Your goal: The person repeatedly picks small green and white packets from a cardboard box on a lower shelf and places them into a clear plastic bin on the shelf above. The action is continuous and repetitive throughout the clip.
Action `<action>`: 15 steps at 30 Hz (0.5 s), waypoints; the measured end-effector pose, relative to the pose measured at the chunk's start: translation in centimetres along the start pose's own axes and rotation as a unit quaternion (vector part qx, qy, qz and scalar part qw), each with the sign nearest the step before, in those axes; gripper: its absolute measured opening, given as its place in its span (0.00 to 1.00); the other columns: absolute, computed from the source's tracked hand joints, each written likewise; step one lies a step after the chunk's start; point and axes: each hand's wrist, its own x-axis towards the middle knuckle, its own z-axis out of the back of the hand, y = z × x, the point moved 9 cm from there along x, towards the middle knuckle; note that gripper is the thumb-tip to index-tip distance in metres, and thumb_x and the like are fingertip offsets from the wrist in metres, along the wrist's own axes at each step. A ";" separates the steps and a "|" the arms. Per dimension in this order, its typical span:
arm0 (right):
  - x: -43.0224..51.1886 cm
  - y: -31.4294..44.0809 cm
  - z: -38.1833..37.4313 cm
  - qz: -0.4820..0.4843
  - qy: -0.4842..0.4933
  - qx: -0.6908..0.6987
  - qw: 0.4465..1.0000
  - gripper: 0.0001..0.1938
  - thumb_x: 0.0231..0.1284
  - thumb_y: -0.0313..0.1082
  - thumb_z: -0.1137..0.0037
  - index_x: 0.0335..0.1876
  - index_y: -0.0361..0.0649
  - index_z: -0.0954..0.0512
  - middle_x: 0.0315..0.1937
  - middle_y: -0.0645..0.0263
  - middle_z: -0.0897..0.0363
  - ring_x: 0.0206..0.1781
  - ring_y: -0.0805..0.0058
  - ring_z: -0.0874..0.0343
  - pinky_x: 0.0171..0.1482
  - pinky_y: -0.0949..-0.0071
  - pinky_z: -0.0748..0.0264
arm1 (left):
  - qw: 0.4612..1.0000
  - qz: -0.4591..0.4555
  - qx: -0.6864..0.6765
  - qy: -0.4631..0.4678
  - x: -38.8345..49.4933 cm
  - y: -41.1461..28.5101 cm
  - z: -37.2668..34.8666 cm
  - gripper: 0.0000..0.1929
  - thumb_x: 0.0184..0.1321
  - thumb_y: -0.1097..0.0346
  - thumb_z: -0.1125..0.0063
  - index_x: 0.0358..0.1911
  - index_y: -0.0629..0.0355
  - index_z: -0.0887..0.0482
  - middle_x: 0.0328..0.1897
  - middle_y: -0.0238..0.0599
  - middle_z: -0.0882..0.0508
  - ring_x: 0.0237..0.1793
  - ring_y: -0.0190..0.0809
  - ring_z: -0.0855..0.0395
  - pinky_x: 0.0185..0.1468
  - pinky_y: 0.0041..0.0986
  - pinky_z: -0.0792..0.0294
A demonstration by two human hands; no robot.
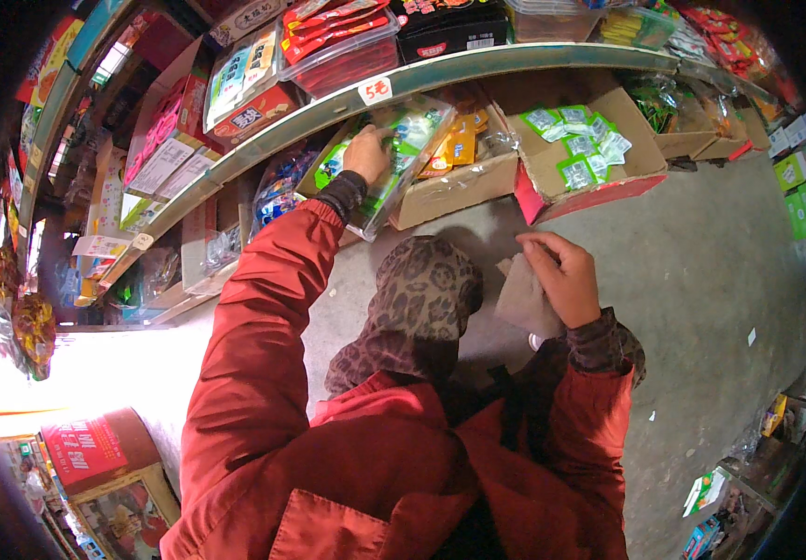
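Note:
My left hand (368,152) reaches into a clear plastic box (411,171) on the lower shelf. Its fingers are down among green snack packets (408,145), and whether they grip one is hidden. Over the floor, my right hand (562,274) holds a greyish-beige cloth (527,299) that hangs below the thumb and fingers. To the right of the plastic box is a cardboard box (466,192) with orange packets (460,143). Beside that, an open carton (585,192) contains several green-and-white sachets (578,143).
Above the boxes runs the upper shelf's edge (445,68), stocked with a tub of red packets (343,52) and other cartons. Grey concrete floor (711,280) lies to the right. A red-and-brown carton (105,451) stands at lower left, and more shelved goods (805,203) line the right.

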 end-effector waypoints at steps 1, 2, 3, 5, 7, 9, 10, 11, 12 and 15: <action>0.0 0.0 0.0 0.002 -0.002 -0.012 1.000 0.10 0.59 0.34 0.47 0.39 0.37 0.21 0.30 0.58 0.18 0.33 0.73 0.20 0.37 0.76 0.27 | 1.000 -0.001 0.001 -0.001 0.0 0.0 0.0 0.14 0.50 0.68 0.44 0.43 0.53 0.17 0.39 0.45 0.22 0.41 0.52 0.22 0.44 0.39 0.29; 0.0 0.1 0.0 0.003 -0.002 -0.015 1.000 0.10 0.59 0.34 0.47 0.39 0.37 0.21 0.30 0.58 0.18 0.33 0.73 0.20 0.37 0.76 0.27 | 1.000 0.000 0.001 -0.001 0.0 0.0 0.0 0.14 0.50 0.68 0.44 0.43 0.52 0.17 0.39 0.46 0.22 0.41 0.52 0.22 0.44 0.39 0.29; 0.0 0.1 0.0 0.007 -0.002 -0.006 1.000 0.10 0.59 0.34 0.47 0.39 0.37 0.21 0.31 0.58 0.18 0.33 0.73 0.20 0.38 0.76 0.27 | 1.000 0.000 0.002 -0.002 0.0 0.0 0.1 0.14 0.50 0.68 0.43 0.43 0.52 0.17 0.39 0.46 0.22 0.41 0.52 0.22 0.44 0.39 0.29; 0.0 0.1 -0.1 0.009 -0.003 -0.013 1.000 0.10 0.59 0.35 0.47 0.39 0.37 0.21 0.31 0.58 0.18 0.34 0.73 0.20 0.38 0.76 0.27 | 1.000 0.001 -0.009 0.002 0.0 0.0 0.0 0.14 0.49 0.68 0.43 0.43 0.52 0.17 0.39 0.46 0.22 0.41 0.52 0.22 0.44 0.39 0.29; 0.0 0.1 -0.1 0.007 -0.002 -0.014 1.000 0.10 0.59 0.35 0.47 0.40 0.37 0.21 0.31 0.58 0.18 0.34 0.73 0.20 0.38 0.76 0.27 | 1.000 0.004 -0.008 0.009 0.0 0.1 -0.1 0.15 0.49 0.68 0.43 0.43 0.52 0.17 0.39 0.46 0.22 0.42 0.52 0.22 0.45 0.39 0.29; 0.0 -0.1 -0.2 0.002 0.002 -0.007 1.000 0.10 0.59 0.35 0.47 0.40 0.37 0.21 0.31 0.58 0.18 0.34 0.73 0.20 0.38 0.76 0.27 | 1.000 0.010 0.003 0.019 0.0 0.1 -0.2 0.15 0.50 0.68 0.43 0.43 0.52 0.17 0.39 0.46 0.22 0.42 0.52 0.22 0.45 0.39 0.29; 0.0 -0.1 -0.1 0.005 0.000 -0.018 1.000 0.10 0.59 0.35 0.47 0.40 0.37 0.21 0.31 0.58 0.18 0.34 0.73 0.20 0.38 0.76 0.27 | 1.000 0.010 0.007 0.018 0.0 0.0 -0.2 0.15 0.50 0.68 0.43 0.44 0.52 0.17 0.40 0.46 0.22 0.42 0.52 0.22 0.45 0.39 0.29; 0.0 -0.1 -0.1 0.008 -0.002 -0.017 1.000 0.10 0.59 0.35 0.47 0.40 0.37 0.21 0.31 0.58 0.18 0.34 0.73 0.20 0.38 0.76 0.27 | 1.000 0.009 0.011 0.018 -0.1 -0.1 -0.1 0.15 0.50 0.69 0.43 0.44 0.53 0.17 0.40 0.46 0.22 0.42 0.52 0.22 0.45 0.39 0.29; 0.0 0.0 -0.1 0.015 -0.001 -0.003 1.000 0.10 0.59 0.35 0.47 0.40 0.37 0.21 0.31 0.58 0.18 0.34 0.73 0.20 0.38 0.75 0.27 | 1.000 0.008 0.015 0.017 -0.2 -0.2 -0.1 0.15 0.50 0.69 0.43 0.44 0.53 0.18 0.40 0.46 0.22 0.43 0.52 0.22 0.45 0.39 0.29; 0.0 -0.2 -0.2 0.014 -0.003 -0.003 1.000 0.10 0.59 0.34 0.47 0.40 0.37 0.20 0.31 0.58 0.18 0.34 0.73 0.20 0.37 0.76 0.27 | 1.000 0.006 0.015 0.015 -0.4 -0.5 0.1 0.16 0.50 0.69 0.44 0.45 0.54 0.18 0.41 0.46 0.23 0.43 0.52 0.22 0.45 0.39 0.29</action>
